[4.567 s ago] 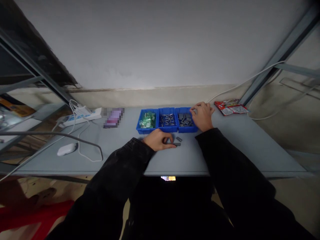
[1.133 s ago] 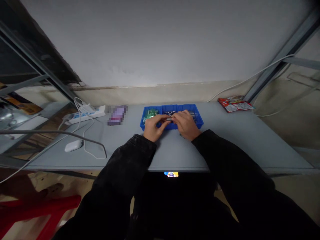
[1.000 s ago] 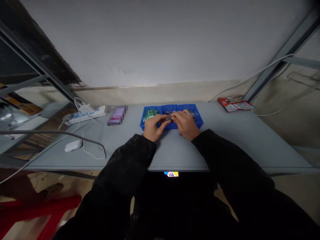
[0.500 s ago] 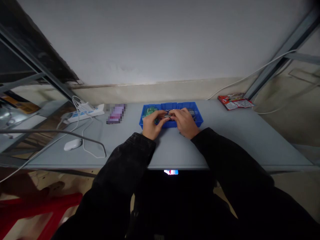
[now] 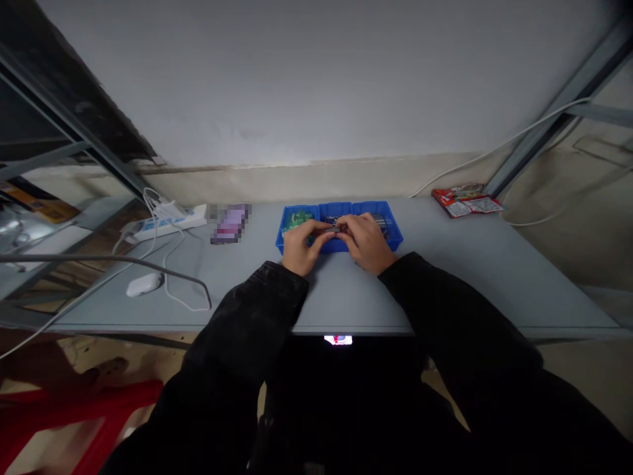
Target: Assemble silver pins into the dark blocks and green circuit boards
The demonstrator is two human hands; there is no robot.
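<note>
My left hand (image 5: 300, 247) and my right hand (image 5: 366, 243) meet over the front of three joined blue bins (image 5: 337, 247). Between the fingertips of both hands is a small dark grey piece (image 5: 334, 229), pinched from either side; its kind is too small to make out. Green pieces (image 5: 300, 216) lie in the left bin. Small metallic parts (image 5: 332, 220) show in the middle bin, partly behind my fingers. In the right bin are grey rod-like parts (image 5: 380, 221), half covered by my right hand.
On the grey table (image 5: 356, 297), a blurred-out phone (image 5: 230, 223) and a white power strip (image 5: 171, 223) lie to the left. A white earbud case (image 5: 144, 284) sits nearer, among cables. A red packet (image 5: 467, 201) is at the back right. Below left stands a red stool (image 5: 99, 415).
My right fingers have closed in on the small piece, and the right thumb now presses at it from below. My left hand has barely moved.
</note>
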